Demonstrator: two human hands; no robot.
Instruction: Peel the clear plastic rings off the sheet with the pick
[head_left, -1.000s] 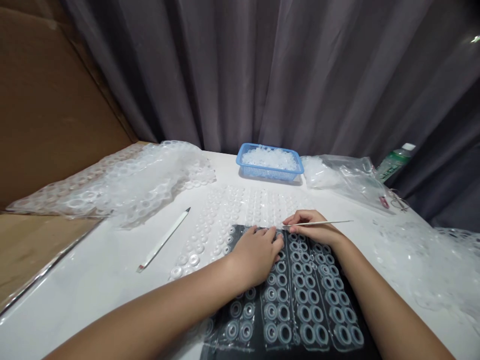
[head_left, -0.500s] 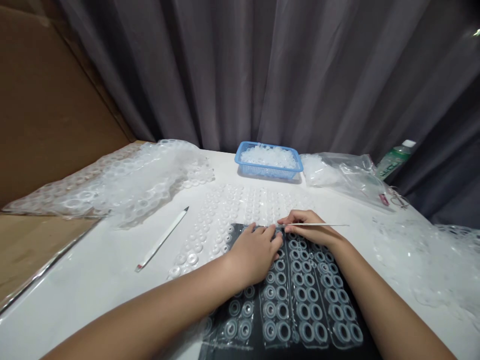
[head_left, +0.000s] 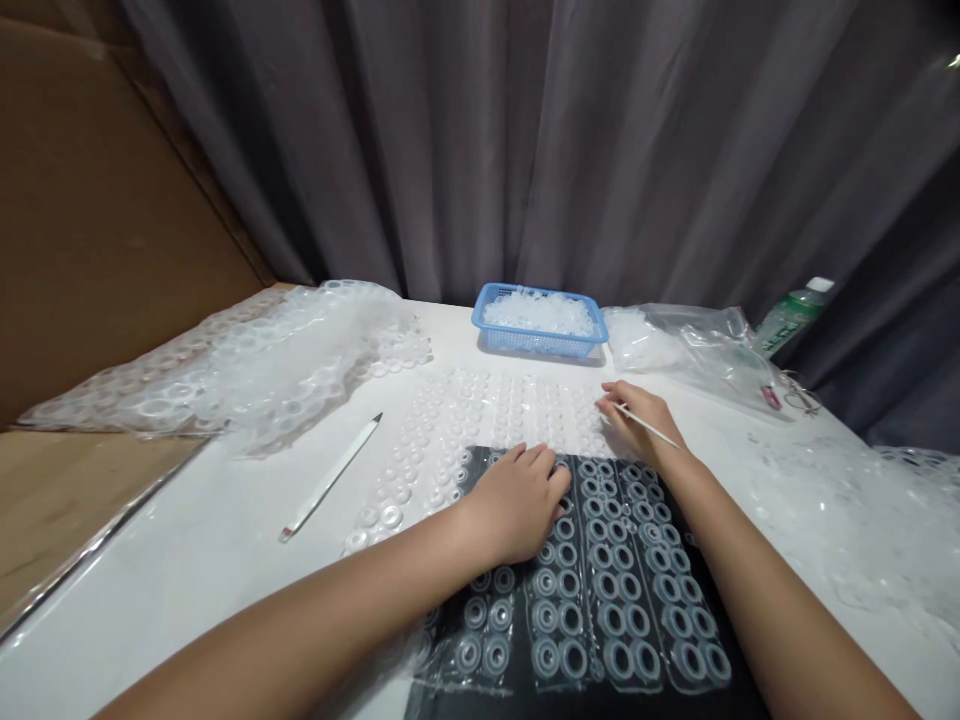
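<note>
My left hand [head_left: 517, 505] lies palm down on a clear plastic sheet of ring-shaped pieces [head_left: 619, 585], its fingers stretched toward the far edge. Beneath the sheet is a black board [head_left: 525, 703], which makes the rings stand out in paired rows. Just past the board's far right corner, my right hand [head_left: 641, 420] pinches a thin white stick [head_left: 651, 427] that points back over the wrist. Its fingertips are above or on more of the clear ringed sheet [head_left: 517, 405]; whether they touch it, or hold a ring, I cannot tell.
A blue basket [head_left: 540, 345] of small translucent pieces stands at the back. A white pen-like tool [head_left: 334, 475] lies left. Perforated clear sheets [head_left: 300, 350] are piled by a cardboard box [head_left: 112, 200]. To the right are a plastic bag [head_left: 690, 345], a green bottle [head_left: 791, 318] and clear scraps [head_left: 862, 520].
My right hand has moved from the board's far edge forward and to the right, and the stick has turned from level to slanting. My left hand has stayed nearly in place.
</note>
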